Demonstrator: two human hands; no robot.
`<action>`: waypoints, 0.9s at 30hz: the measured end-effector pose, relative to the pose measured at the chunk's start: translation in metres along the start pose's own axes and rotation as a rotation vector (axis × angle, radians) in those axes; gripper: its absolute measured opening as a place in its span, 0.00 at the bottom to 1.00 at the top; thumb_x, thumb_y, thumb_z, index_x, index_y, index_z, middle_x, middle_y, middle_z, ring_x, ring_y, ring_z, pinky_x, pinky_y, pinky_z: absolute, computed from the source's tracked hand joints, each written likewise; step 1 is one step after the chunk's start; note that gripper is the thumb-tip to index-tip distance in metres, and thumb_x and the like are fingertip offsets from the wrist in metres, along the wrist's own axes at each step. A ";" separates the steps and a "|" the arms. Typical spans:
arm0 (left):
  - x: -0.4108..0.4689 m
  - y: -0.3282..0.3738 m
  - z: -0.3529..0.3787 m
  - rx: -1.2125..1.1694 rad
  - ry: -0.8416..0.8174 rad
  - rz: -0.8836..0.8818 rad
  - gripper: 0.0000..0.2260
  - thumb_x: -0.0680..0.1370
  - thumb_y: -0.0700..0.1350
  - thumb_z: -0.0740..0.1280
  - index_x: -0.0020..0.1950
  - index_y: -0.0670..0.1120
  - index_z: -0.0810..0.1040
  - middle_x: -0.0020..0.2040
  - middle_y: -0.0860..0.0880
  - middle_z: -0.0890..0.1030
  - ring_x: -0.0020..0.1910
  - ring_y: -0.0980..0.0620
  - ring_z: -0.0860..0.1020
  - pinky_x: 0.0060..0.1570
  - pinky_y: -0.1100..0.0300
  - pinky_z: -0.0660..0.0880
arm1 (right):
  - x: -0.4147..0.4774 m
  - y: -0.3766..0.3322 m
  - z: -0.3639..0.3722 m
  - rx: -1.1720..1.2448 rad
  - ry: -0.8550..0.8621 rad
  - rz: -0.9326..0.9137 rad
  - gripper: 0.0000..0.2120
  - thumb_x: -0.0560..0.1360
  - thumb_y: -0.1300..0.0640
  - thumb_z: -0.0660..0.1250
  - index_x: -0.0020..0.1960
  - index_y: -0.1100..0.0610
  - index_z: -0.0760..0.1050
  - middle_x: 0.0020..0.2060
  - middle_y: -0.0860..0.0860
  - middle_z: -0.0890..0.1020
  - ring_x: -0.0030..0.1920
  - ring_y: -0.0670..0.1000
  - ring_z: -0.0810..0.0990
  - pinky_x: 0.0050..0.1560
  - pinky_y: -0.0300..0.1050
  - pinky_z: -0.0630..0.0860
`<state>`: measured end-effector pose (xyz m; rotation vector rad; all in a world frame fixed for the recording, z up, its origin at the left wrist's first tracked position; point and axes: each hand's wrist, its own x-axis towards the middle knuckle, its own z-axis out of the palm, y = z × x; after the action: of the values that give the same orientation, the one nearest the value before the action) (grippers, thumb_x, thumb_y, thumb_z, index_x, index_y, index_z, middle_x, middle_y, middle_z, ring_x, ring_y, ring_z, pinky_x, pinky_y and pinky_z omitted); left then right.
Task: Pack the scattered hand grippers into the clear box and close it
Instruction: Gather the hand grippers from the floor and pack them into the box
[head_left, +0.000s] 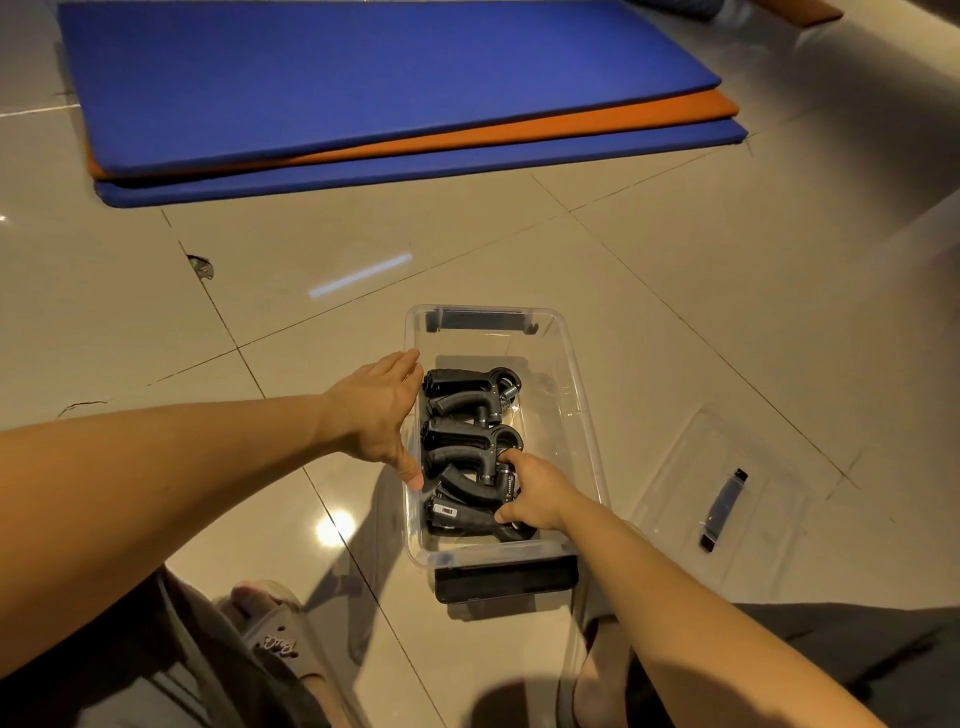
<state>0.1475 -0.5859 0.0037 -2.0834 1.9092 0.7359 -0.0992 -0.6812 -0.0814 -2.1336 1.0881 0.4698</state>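
Hand grippers (460, 401), three, in one clear box (574, 364), one lid (675, 493)

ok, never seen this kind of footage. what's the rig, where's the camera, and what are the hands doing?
There is no machine here: these are a person's two bare hands, filmed by one wide-angle camera worn on the head and looking down at a tiled floor. The clear box sits open on it, with several black hand grippers lined up inside. The left hand lies against the box's left wall, fingers straight. The right hand reaches inside, fingers on the nearest grippers; whether it actually grips one is hard to tell. The lid lies on the floor to the right, not yet on. Stacked blue and orange mats lie farther away.
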 end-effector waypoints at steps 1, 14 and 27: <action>0.000 0.000 0.000 0.001 -0.002 -0.001 0.68 0.60 0.77 0.69 0.80 0.41 0.36 0.81 0.40 0.36 0.80 0.41 0.39 0.77 0.51 0.41 | 0.000 0.000 0.000 0.001 -0.006 0.008 0.41 0.67 0.55 0.81 0.76 0.52 0.65 0.69 0.54 0.76 0.66 0.56 0.76 0.64 0.49 0.74; 0.001 -0.002 0.000 0.011 0.013 0.014 0.69 0.59 0.78 0.68 0.80 0.39 0.36 0.81 0.39 0.36 0.81 0.41 0.40 0.79 0.49 0.44 | 0.000 0.002 -0.001 -0.030 -0.028 -0.002 0.42 0.68 0.55 0.81 0.76 0.51 0.64 0.70 0.55 0.75 0.67 0.57 0.75 0.64 0.50 0.73; -0.013 0.013 -0.015 0.081 -0.017 -0.025 0.65 0.61 0.75 0.72 0.82 0.44 0.40 0.82 0.41 0.41 0.81 0.40 0.44 0.79 0.44 0.48 | -0.017 -0.005 -0.016 -0.011 -0.056 0.012 0.45 0.69 0.59 0.80 0.79 0.53 0.59 0.73 0.55 0.72 0.68 0.58 0.74 0.66 0.50 0.73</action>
<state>0.1375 -0.5839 0.0248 -2.0425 1.8680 0.6566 -0.1054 -0.6808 -0.0582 -2.1120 1.0697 0.5387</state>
